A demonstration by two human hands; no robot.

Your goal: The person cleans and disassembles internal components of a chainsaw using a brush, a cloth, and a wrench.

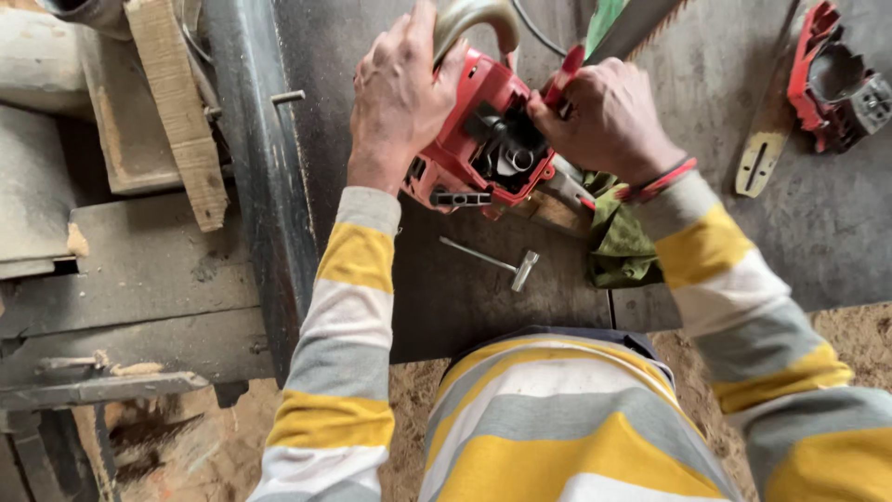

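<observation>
Hands work on a red chainsaw body (pixel 474 139) that lies opened up on the dark desk (pixel 465 297), its black inner parts showing between them. The left hand (pixel 400 98) rests over the left side of the housing, fingers spread and curved down onto the casing beside the grey metal handle bar (pixel 474 19); its grip is a loose, steadying press rather than a full clasp. The right hand (pixel 609 121) is curled tight, its grip closed around a red-handled tool (pixel 564 74) whose handle sticks up past the knuckles, the working end pointing into the open cavity; the tip itself is hidden. A red band sits on the right wrist. Just beneath that wrist lies a crumpled green cloth (pixel 618 242), touching the saw body. A small metal T-shaped wrench (pixel 492 260) lies loose on the desk, near the saw and nearer the person. Well apart at the far right sit a second red engine housing (pixel 836 79) and a yellowish guide bar (pixel 767 139), just beside each other. Rough wooden boards (pixel 177 112) lie to the left.
</observation>
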